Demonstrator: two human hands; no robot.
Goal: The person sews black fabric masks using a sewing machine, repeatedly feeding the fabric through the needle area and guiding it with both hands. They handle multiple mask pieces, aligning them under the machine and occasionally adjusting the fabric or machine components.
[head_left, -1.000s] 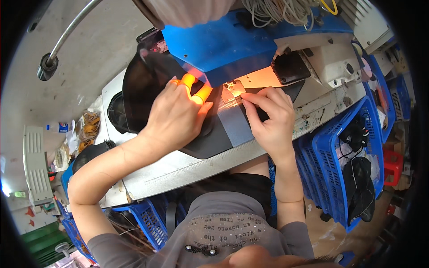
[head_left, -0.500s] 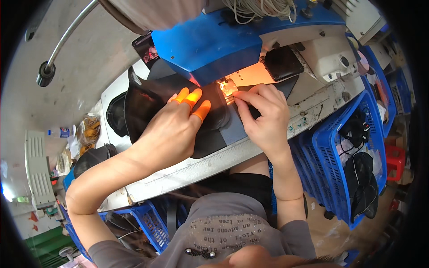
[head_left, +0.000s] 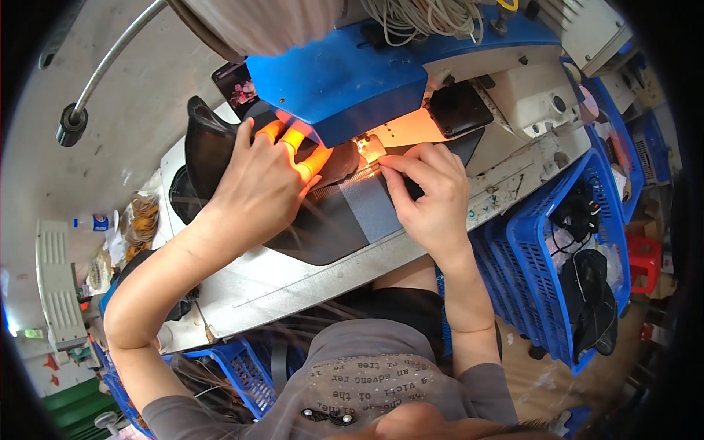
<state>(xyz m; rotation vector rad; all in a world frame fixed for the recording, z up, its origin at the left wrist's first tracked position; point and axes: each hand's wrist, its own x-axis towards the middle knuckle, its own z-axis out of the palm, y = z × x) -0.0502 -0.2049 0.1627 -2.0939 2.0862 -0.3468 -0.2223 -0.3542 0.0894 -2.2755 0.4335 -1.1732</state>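
My left hand (head_left: 260, 180), with orange finger cots on several fingers, pinches the edge of a black leather-like piece (head_left: 205, 139) beside the sewing machine's head (head_left: 337, 88). The piece's far-left part stands up and curls; my hand covers much of it. My right hand (head_left: 429, 191) is closed, thumb and forefinger pinched at the lit needle area (head_left: 371, 149). What lies between those fingertips is too small to tell. A narrow ribbed strip (head_left: 345, 182) runs from near my left thumb toward them. Under it lies a flat dark grey sheet (head_left: 323, 235) with a lighter band.
A black box-like object (head_left: 460, 110) sits right of the needle. A phone (head_left: 236, 86) leans behind the machine. Blue baskets (head_left: 528, 271) stand at the right, holding black pieces. A ruler-marked table edge (head_left: 293, 282) runs before me. A metal gooseneck (head_left: 110, 51) hangs at left.
My left hand has moved left and away from me, drawing the black piece off the sheet. The ribbed strip and more of the sheet now show. My right hand has barely moved.
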